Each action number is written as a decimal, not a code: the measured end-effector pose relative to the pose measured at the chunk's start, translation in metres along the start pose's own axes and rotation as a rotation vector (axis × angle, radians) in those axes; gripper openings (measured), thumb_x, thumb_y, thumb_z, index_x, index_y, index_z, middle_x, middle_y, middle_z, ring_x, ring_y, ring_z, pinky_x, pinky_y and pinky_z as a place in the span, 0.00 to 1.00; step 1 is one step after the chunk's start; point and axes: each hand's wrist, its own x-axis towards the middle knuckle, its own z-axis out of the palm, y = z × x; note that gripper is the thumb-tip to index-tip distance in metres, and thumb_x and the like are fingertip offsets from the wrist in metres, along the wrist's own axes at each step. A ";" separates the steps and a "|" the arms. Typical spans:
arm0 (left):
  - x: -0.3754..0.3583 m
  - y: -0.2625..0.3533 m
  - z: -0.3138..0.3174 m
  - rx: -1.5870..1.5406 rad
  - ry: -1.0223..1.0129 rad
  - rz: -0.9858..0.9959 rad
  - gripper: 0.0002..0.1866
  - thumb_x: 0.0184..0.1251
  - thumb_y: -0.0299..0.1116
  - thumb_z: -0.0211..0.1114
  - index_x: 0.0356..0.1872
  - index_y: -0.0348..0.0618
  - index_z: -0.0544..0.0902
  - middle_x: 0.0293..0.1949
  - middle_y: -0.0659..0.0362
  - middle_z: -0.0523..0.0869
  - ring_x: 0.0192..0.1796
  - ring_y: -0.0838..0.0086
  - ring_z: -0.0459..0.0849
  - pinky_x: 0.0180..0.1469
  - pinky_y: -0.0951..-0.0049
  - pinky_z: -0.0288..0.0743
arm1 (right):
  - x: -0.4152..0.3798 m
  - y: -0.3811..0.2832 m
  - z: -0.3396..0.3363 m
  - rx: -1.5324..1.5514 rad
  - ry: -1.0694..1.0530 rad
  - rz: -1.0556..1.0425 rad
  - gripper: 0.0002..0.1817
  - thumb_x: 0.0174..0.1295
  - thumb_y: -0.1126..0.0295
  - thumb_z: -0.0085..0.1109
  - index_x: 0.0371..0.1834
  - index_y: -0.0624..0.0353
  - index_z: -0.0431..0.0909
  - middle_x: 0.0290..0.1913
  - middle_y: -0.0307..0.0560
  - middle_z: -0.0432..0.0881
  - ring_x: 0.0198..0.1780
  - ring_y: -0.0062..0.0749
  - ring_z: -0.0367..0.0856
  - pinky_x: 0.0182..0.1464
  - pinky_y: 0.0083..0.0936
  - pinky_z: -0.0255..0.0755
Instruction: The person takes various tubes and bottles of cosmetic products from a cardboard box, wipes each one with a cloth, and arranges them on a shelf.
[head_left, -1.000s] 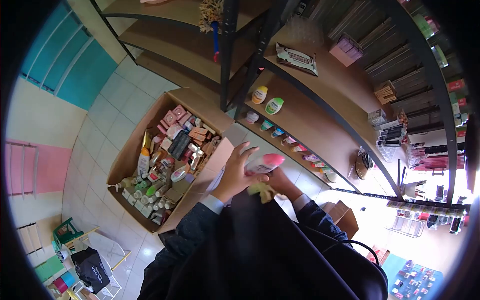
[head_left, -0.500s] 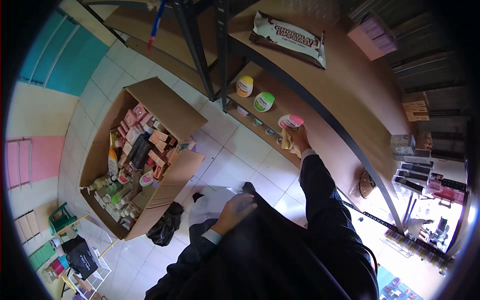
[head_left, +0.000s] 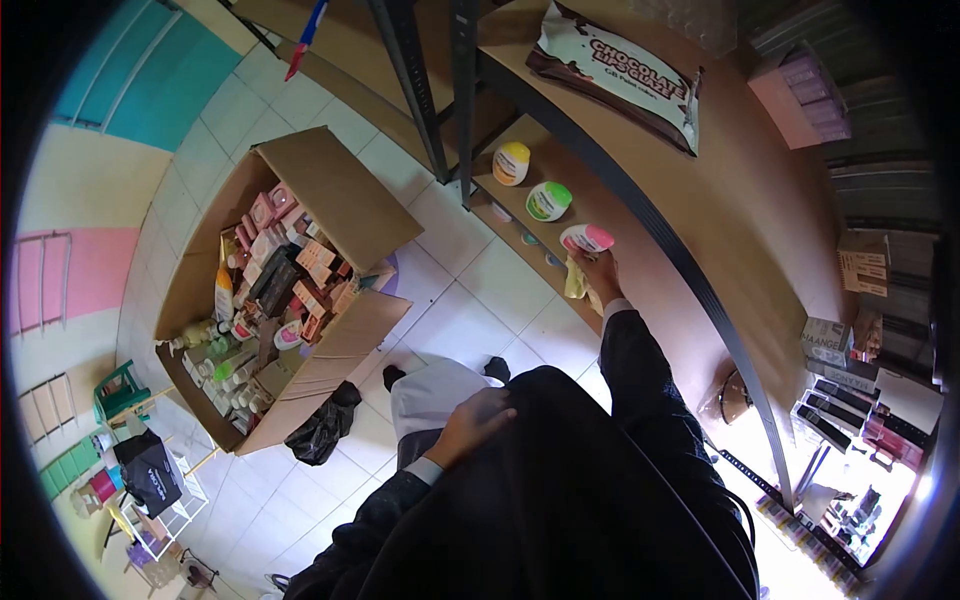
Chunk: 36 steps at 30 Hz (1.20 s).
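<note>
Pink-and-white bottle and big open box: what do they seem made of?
Pink-and-white bottle: probably plastic, smooth and perhaps glossy, going by its rounded, moulded shape. Open box: likely cardboard, matte brown, visibly creased and folded.

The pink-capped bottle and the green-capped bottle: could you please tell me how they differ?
The pink-capped bottle has the right hand on it; the green-capped bottle stands on the shelf untouched. In the picture, the pink cap points rightward, while the green cap points more upward. Both have rounded, pale bodies.
</note>
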 end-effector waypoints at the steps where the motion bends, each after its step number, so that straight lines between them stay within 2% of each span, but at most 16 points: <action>1: -0.001 0.001 -0.001 -0.002 0.009 -0.001 0.19 0.57 0.40 0.65 0.47 0.43 0.76 0.35 0.63 0.79 0.30 0.80 0.72 0.36 0.79 0.68 | -0.002 0.005 -0.002 -0.103 0.000 -0.027 0.33 0.45 0.61 0.70 0.54 0.62 0.69 0.47 0.53 0.78 0.49 0.36 0.78 0.50 0.30 0.72; 2: -0.002 0.003 -0.003 0.006 0.017 0.018 0.19 0.58 0.40 0.65 0.47 0.43 0.76 0.34 0.63 0.79 0.30 0.81 0.72 0.35 0.80 0.68 | -0.004 0.009 -0.004 -0.102 -0.006 -0.033 0.33 0.45 0.61 0.70 0.54 0.62 0.69 0.47 0.53 0.78 0.49 0.36 0.78 0.50 0.30 0.72; 4: -0.006 0.007 -0.008 0.012 0.033 0.039 0.18 0.58 0.40 0.65 0.47 0.43 0.76 0.34 0.63 0.79 0.29 0.81 0.71 0.34 0.80 0.67 | -0.009 0.021 -0.005 0.231 0.019 -0.090 0.43 0.44 0.61 0.71 0.64 0.57 0.58 0.56 0.58 0.71 0.54 0.42 0.74 0.51 0.31 0.71; 5: -0.007 0.010 -0.011 0.012 0.039 0.041 0.18 0.58 0.40 0.65 0.47 0.43 0.76 0.34 0.63 0.79 0.28 0.82 0.71 0.33 0.81 0.67 | -0.018 0.018 -0.014 0.189 0.005 0.066 0.50 0.44 0.62 0.72 0.69 0.51 0.48 0.59 0.63 0.65 0.55 0.48 0.71 0.51 0.33 0.71; 10: -0.013 0.015 -0.028 0.036 0.055 0.059 0.19 0.58 0.39 0.65 0.47 0.43 0.75 0.33 0.64 0.79 0.28 0.82 0.70 0.32 0.81 0.66 | -0.039 0.013 -0.036 0.211 -0.023 0.180 0.52 0.42 0.64 0.72 0.69 0.48 0.47 0.57 0.67 0.63 0.53 0.49 0.72 0.45 0.32 0.75; 12: -0.015 0.015 -0.035 0.037 0.044 -0.009 0.21 0.57 0.42 0.65 0.47 0.39 0.76 0.38 0.53 0.82 0.43 0.66 0.81 0.47 0.71 0.72 | -0.039 0.010 -0.038 0.124 -0.027 0.135 0.53 0.42 0.65 0.72 0.70 0.48 0.45 0.59 0.68 0.61 0.52 0.48 0.72 0.44 0.31 0.75; 13: -0.017 0.012 -0.037 0.036 0.041 -0.009 0.21 0.57 0.42 0.65 0.47 0.39 0.76 0.38 0.53 0.82 0.43 0.66 0.81 0.47 0.71 0.72 | -0.041 0.006 -0.038 0.123 -0.025 0.137 0.53 0.42 0.65 0.72 0.70 0.48 0.45 0.59 0.68 0.61 0.52 0.48 0.72 0.44 0.31 0.75; 16: -0.020 -0.002 -0.042 0.011 0.062 0.015 0.20 0.57 0.42 0.65 0.47 0.40 0.76 0.37 0.54 0.82 0.43 0.66 0.81 0.47 0.71 0.72 | -0.025 -0.001 -0.035 0.144 0.047 0.064 0.46 0.43 0.65 0.72 0.67 0.49 0.54 0.55 0.62 0.68 0.49 0.43 0.75 0.47 0.30 0.74; 18: -0.023 -0.014 -0.044 0.037 0.048 0.024 0.18 0.60 0.36 0.63 0.48 0.40 0.75 0.33 0.63 0.77 0.35 0.82 0.74 0.40 0.82 0.69 | -0.005 0.003 -0.029 0.237 -0.132 -0.190 0.33 0.47 0.62 0.68 0.59 0.51 0.68 0.47 0.55 0.77 0.46 0.39 0.78 0.47 0.29 0.72; 19: -0.023 -0.018 -0.045 0.037 0.044 0.018 0.18 0.60 0.36 0.63 0.48 0.40 0.75 0.33 0.63 0.77 0.35 0.82 0.74 0.40 0.82 0.69 | -0.002 -0.003 -0.027 0.236 -0.133 -0.184 0.33 0.47 0.62 0.68 0.59 0.51 0.68 0.47 0.55 0.77 0.46 0.39 0.78 0.47 0.29 0.72; 21: -0.026 -0.024 -0.047 0.030 0.053 0.036 0.18 0.60 0.36 0.64 0.48 0.40 0.74 0.33 0.63 0.77 0.38 0.80 0.75 0.43 0.81 0.69 | 0.000 -0.006 -0.024 -0.076 0.037 -0.019 0.22 0.50 0.59 0.64 0.49 0.52 0.75 0.41 0.49 0.82 0.45 0.40 0.80 0.47 0.30 0.71; 22: -0.028 -0.025 -0.047 0.031 0.047 0.027 0.18 0.60 0.36 0.64 0.48 0.40 0.74 0.33 0.63 0.77 0.38 0.80 0.75 0.43 0.81 0.69 | -0.001 -0.003 -0.021 -0.075 0.035 -0.008 0.22 0.50 0.59 0.64 0.49 0.52 0.75 0.41 0.49 0.82 0.45 0.40 0.80 0.47 0.30 0.71; 24: -0.028 -0.025 -0.047 0.062 0.056 0.048 0.18 0.59 0.35 0.64 0.48 0.40 0.75 0.33 0.62 0.77 0.40 0.78 0.75 0.46 0.79 0.69 | 0.001 -0.001 -0.018 -0.077 0.149 -0.077 0.21 0.52 0.62 0.63 0.47 0.60 0.76 0.40 0.49 0.82 0.42 0.32 0.80 0.44 0.26 0.72; 28: -0.028 -0.025 -0.046 0.054 0.035 0.035 0.18 0.59 0.36 0.64 0.48 0.40 0.75 0.33 0.61 0.77 0.40 0.77 0.76 0.47 0.79 0.68 | -0.002 0.001 -0.020 -0.111 0.198 -0.056 0.21 0.52 0.61 0.63 0.47 0.60 0.75 0.41 0.50 0.82 0.42 0.33 0.80 0.45 0.27 0.72; 30: -0.027 -0.022 -0.046 0.082 0.045 0.049 0.19 0.59 0.36 0.64 0.48 0.40 0.75 0.33 0.60 0.77 0.40 0.76 0.75 0.47 0.79 0.68 | -0.003 -0.004 -0.023 -0.126 0.129 0.001 0.24 0.51 0.53 0.61 0.48 0.54 0.75 0.43 0.51 0.81 0.47 0.44 0.79 0.49 0.34 0.70; 36: -0.029 -0.013 -0.048 0.141 0.047 0.044 0.19 0.58 0.37 0.65 0.48 0.40 0.75 0.32 0.61 0.77 0.35 0.80 0.76 0.40 0.80 0.70 | -0.015 -0.022 -0.024 -0.130 0.100 0.087 0.25 0.50 0.53 0.62 0.49 0.55 0.75 0.45 0.51 0.81 0.47 0.43 0.79 0.50 0.32 0.69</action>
